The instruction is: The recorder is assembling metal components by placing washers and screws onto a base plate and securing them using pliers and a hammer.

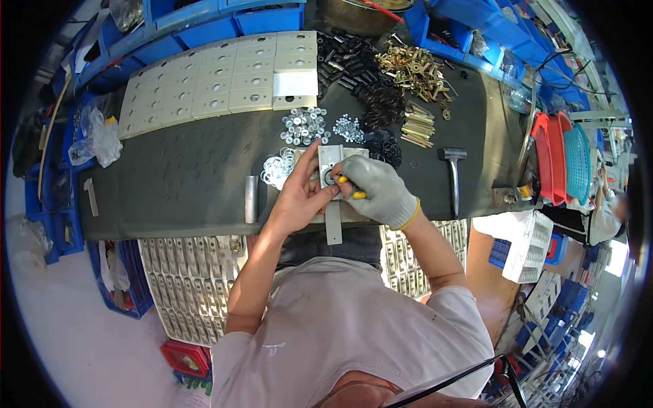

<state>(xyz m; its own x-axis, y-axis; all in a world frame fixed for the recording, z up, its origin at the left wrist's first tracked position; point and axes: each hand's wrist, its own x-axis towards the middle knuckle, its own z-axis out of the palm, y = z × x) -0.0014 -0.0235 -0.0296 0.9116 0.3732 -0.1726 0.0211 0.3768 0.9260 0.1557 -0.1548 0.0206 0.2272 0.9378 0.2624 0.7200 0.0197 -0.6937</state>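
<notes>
On the left side of the dark table (170, 190), a clear plastic bag (102, 136) sits near the edge. Next come rows of cream blocks (221, 78) with round holes. A shiny metal bar (252, 199) lies near the front edge, and then a pile of white rings (275, 170). The bare left hand (303, 187) has a narrow grip, with fingers and thumb holding a silver metal plate (331, 155). The plate is at the front middle of the table, and a flat metal strip (333, 224) sticks out below it, toward the person. The right hand (381, 183), in a grey glove, has its grip closed around pliers (359, 195) with yellow handles. Their tips are by the plate, too small to see well. Farther right are gold rods (418, 126), a hammer (454, 177) and a blue-green basket (578, 163).
</notes>
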